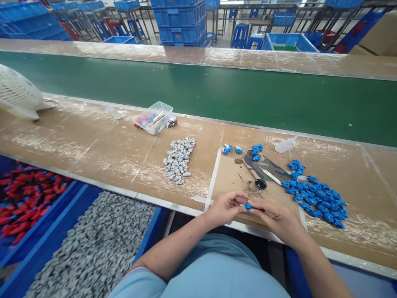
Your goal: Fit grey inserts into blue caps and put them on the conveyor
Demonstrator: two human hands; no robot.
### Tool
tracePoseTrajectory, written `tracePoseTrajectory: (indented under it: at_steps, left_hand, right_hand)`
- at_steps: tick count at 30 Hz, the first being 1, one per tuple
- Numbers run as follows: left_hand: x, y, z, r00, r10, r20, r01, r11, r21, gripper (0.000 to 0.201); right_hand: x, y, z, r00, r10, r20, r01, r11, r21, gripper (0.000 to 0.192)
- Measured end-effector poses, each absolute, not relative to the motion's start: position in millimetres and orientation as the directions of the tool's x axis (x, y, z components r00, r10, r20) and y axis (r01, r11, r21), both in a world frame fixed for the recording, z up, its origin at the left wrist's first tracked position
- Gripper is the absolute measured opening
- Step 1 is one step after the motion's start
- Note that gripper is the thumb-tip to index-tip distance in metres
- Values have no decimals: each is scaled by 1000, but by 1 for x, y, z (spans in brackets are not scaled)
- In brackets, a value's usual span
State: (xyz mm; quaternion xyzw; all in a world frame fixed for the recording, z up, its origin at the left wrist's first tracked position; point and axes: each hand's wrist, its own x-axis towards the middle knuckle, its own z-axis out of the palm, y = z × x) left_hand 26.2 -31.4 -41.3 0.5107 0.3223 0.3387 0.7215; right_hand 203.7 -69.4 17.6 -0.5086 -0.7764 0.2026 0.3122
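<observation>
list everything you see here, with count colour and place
blue part: one, blue, pinched between both hands
blue pile: many, blue, bench right
grey pile: many, grey, bench middle
clear tub: one, clear, bench rear
black cap: one, black, above hands
belt: one, green, behind bench
fan: one, white, far left
grey bin: one, blue, grey parts, below bench
left hand: on blue part
right hand: on blue part

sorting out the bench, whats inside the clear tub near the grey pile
The clear tub lies tilted and holds small red and blue items with a pale strip; they are too small to name. Whatever lies beneath them is covered.
</observation>
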Motion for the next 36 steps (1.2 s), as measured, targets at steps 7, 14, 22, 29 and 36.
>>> tracePoseTrajectory:
  at_steps: [7,14,22,29,36]
  left_hand:
    - [22,-32,-33,563,810,-165,-211,334,919,41]
    - [25,-32,-29,526,819,-230,-258,411,874,46]
    - [28,-31,-23,502,819,-276,-256,446,857,43]
    - [28,-34,-28,475,848,-235,-227,376,898,40]
    - [27,-36,-35,497,855,-148,-190,274,943,36]
  right_hand:
    - [200,-69,20,-244,944,225,618,329,-714,17]
    - [187,-87,-5,89,964,252,503,175,-847,13]
    - [190,-84,-9,139,988,73,371,17,-929,18]
    - [184,-86,-12,176,981,-78,214,-115,-970,28]
    - [182,-86,-12,151,984,-94,92,-108,-990,33]
